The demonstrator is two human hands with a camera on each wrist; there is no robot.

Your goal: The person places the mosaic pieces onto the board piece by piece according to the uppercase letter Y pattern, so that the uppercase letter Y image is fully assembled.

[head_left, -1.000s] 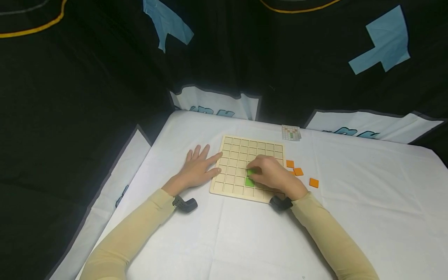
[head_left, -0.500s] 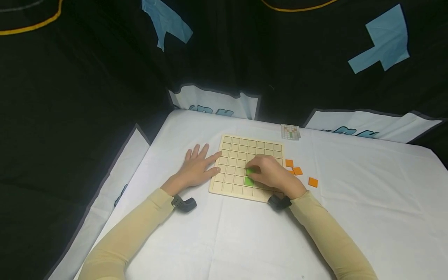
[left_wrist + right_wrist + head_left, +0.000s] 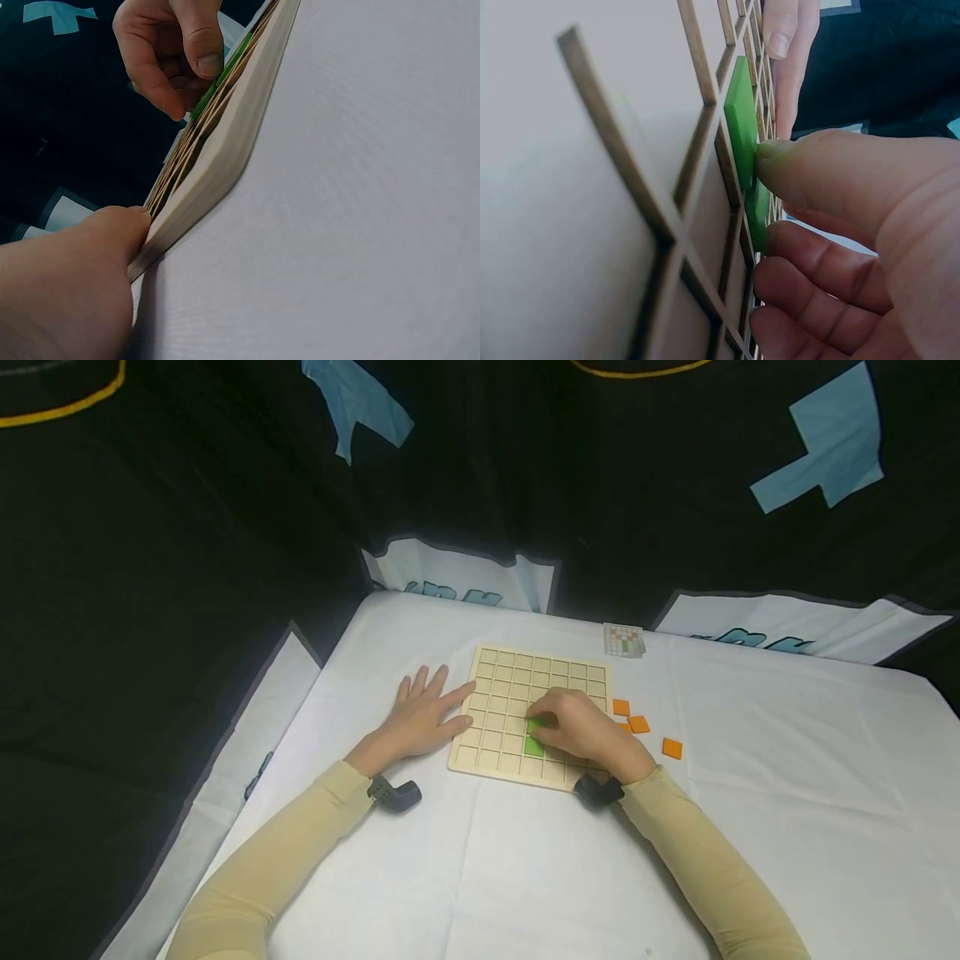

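A pale wooden grid board [image 3: 491, 727] lies on the white-covered table. Two square green tiles sit in neighbouring cells: the nearer one [image 3: 534, 747] and a farther one [image 3: 534, 724], partly covered by my right hand [image 3: 581, 727]. That hand pinches the farther tile between thumb and forefinger. In the right wrist view the thumb tip meets the spot where the near tile [image 3: 740, 124] and the far tile [image 3: 758, 217] adjoin; the forefinger is mostly hidden. My left hand [image 3: 420, 718] lies with fingers spread, its thumb and forefinger tips touching the board's left edge.
Several orange tiles [image 3: 672, 748] lie right of the board, one partly hidden by the right hand. Behind its far right corner rests a small stack of cards with a coloured grid print [image 3: 624, 642]. A dark curtain [image 3: 480, 477] hangs beyond the table.
Both hands and the tiles keep their places on the board. Only the head view shifts slightly.
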